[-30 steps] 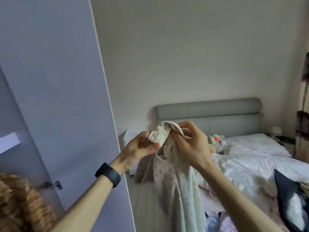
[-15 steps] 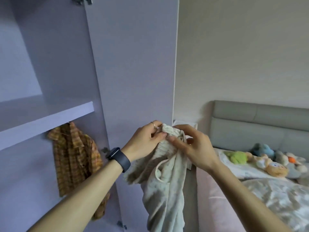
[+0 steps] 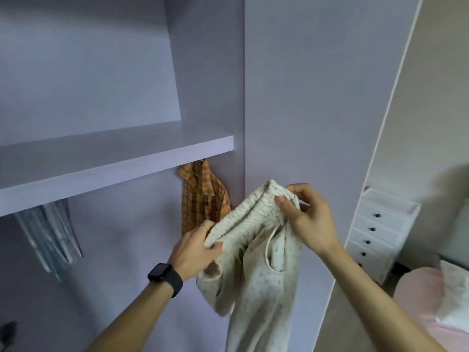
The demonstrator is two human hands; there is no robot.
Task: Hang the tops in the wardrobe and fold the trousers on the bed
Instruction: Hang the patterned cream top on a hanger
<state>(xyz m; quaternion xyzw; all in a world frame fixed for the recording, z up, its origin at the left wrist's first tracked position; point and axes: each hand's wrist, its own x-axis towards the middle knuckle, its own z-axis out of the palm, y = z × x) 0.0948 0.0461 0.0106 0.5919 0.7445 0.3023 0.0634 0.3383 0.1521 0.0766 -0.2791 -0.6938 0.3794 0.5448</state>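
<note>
I hold cream, small-patterned trousers (image 3: 261, 288) with a gathered elastic waistband and a drawstring up in front of the open lilac wardrobe (image 3: 127, 153). My left hand (image 3: 196, 247), a dark watch on its wrist, grips the left end of the waistband. My right hand (image 3: 304, 217) pinches the right end higher up. The legs hang down between my arms. An orange checked shirt (image 3: 203, 196) hangs under the wardrobe shelf, just behind the trousers.
Grey hangers or garments (image 3: 50, 232) hang under the shelf at the left. The wardrobe door (image 3: 330, 97) stands open on the right. Beyond it are a white drawer unit (image 3: 375, 232) and the corner of the pink-sheeted bed (image 3: 431, 301).
My view has swung left from the bed toward the wardrobe interior. My hands have spread apart along the waistband, stretching it out.
</note>
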